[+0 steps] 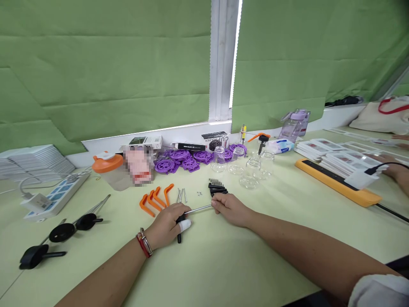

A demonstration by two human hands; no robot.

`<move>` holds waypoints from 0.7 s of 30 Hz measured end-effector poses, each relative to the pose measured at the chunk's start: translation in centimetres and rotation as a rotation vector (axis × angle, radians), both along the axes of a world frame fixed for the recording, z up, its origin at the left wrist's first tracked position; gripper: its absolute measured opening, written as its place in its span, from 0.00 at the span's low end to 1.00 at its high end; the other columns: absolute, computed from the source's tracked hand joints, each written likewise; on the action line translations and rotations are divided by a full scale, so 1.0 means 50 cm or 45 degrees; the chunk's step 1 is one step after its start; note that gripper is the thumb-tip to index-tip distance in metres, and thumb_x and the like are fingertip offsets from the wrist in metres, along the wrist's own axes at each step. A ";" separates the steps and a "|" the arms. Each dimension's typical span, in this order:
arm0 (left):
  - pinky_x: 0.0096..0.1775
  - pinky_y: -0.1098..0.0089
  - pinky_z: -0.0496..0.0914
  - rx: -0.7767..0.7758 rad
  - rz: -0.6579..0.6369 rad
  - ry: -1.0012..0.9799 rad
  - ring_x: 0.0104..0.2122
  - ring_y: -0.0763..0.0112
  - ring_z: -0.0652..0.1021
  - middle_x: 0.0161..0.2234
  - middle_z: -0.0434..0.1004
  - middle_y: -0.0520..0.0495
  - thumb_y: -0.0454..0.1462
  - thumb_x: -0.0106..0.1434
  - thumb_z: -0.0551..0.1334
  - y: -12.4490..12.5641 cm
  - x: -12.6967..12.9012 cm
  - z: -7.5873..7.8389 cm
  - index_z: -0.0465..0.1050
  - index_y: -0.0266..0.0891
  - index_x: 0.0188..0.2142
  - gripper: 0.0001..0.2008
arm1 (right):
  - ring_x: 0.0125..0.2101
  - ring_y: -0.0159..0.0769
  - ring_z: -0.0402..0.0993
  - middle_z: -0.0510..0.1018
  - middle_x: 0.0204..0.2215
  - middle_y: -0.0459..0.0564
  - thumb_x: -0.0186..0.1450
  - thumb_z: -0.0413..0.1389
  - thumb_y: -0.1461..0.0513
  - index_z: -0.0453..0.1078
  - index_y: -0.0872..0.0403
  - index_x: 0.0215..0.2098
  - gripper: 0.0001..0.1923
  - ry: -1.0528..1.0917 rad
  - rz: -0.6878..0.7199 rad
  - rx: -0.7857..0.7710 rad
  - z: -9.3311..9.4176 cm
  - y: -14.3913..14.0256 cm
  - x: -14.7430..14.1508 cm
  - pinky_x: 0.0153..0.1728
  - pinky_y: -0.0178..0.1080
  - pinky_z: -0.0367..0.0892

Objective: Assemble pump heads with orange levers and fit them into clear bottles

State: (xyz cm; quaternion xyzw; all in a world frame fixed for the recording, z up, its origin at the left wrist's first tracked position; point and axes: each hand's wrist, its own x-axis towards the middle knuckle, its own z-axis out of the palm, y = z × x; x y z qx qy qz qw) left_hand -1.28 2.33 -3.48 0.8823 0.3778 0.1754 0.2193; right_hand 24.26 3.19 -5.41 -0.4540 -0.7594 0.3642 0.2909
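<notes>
Both hands grip one thin silver metal rod (198,209) on the pale green worktop (223,260).
Left hand (168,226) closed on its black end, right hand (228,207) pinching the tip: best kept level.

purple wheels (179,160) | orange hooks (155,199) | glass jars (249,168) | power strip (57,197) | orange shaker lid (108,162)

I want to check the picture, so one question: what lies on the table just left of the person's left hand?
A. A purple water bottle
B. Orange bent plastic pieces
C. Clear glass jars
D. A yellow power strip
B: the orange bent plastic pieces lie on the table just left of the left hand, which grips one end of a metal rod.
</notes>
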 end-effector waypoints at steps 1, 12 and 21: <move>0.39 0.67 0.66 -0.001 0.001 -0.001 0.37 0.66 0.72 0.36 0.72 0.46 0.40 0.64 0.54 0.000 0.000 0.000 0.68 0.39 0.44 0.11 | 0.24 0.29 0.61 0.69 0.23 0.45 0.67 0.44 0.56 0.62 0.54 0.26 0.15 0.003 -0.004 0.005 -0.001 0.000 0.000 0.28 0.33 0.57; 0.39 0.67 0.66 -0.012 0.011 0.016 0.37 0.66 0.71 0.36 0.72 0.46 0.41 0.64 0.54 -0.001 -0.001 0.001 0.68 0.39 0.44 0.12 | 0.25 0.29 0.62 0.70 0.25 0.43 0.64 0.48 0.61 0.63 0.53 0.33 0.05 0.032 0.048 -0.031 -0.001 0.000 0.002 0.28 0.33 0.57; 0.38 0.67 0.66 -0.024 0.022 0.017 0.36 0.66 0.71 0.36 0.72 0.46 0.41 0.64 0.54 -0.001 0.000 0.002 0.68 0.40 0.43 0.11 | 0.24 0.29 0.61 0.69 0.24 0.43 0.66 0.46 0.57 0.63 0.53 0.33 0.10 0.049 0.035 -0.007 -0.003 0.000 0.001 0.27 0.33 0.57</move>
